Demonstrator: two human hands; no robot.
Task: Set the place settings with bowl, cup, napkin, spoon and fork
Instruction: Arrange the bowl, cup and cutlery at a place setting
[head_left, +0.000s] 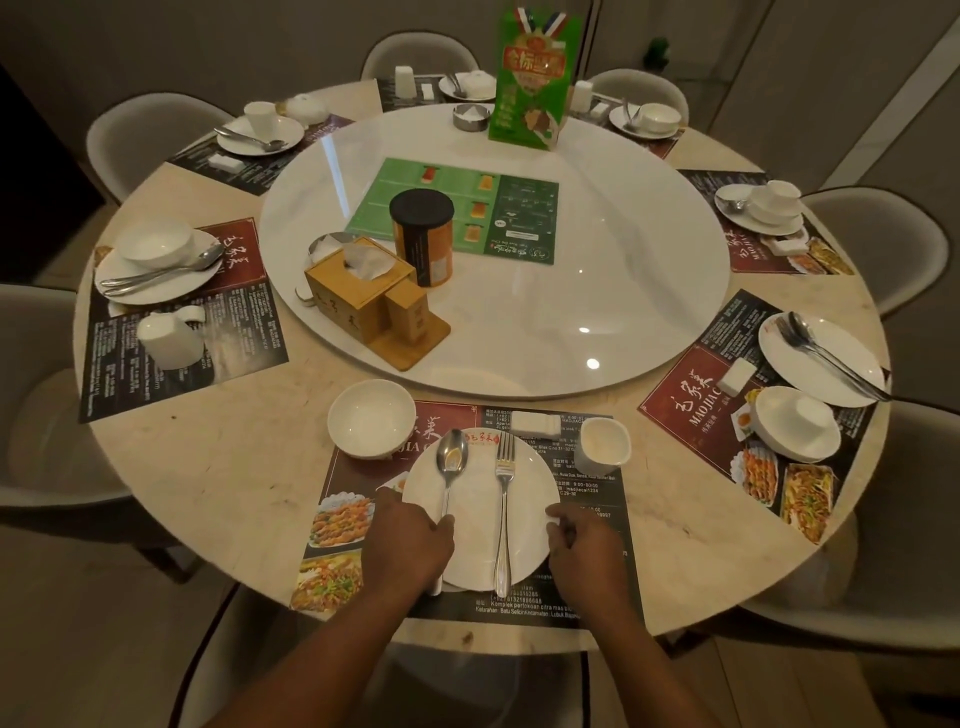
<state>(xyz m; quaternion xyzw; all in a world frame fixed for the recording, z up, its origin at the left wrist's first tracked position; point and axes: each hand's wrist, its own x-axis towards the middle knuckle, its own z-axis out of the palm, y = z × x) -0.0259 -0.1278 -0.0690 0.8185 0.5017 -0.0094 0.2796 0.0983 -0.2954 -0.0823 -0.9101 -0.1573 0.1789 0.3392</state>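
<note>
Your place setting sits at 6 o'clock on the round table (218, 467), on the printed placemat (589, 597). Your left hand (410, 545) grips the plate (475, 535) at its 9 o'clock rim, fingers curled, and the end of the spoon's handle runs under your thumb. Your right hand (587, 545) grips the 3 o'clock rim, fingers curled with the thumb on the edge. The spoon (450, 467) lies on the left half of the plate and the fork (503, 509) on the right half. They are parallel and apart, heads toward 12 o'clock. The bowl (371, 418) stands upright at 10 o'clock from the plate, half off the mat. The wrapped napkin (535, 422) lies at 1 o'clock, with the cup (602, 447) just beside it at 2 o'clock.
</note>
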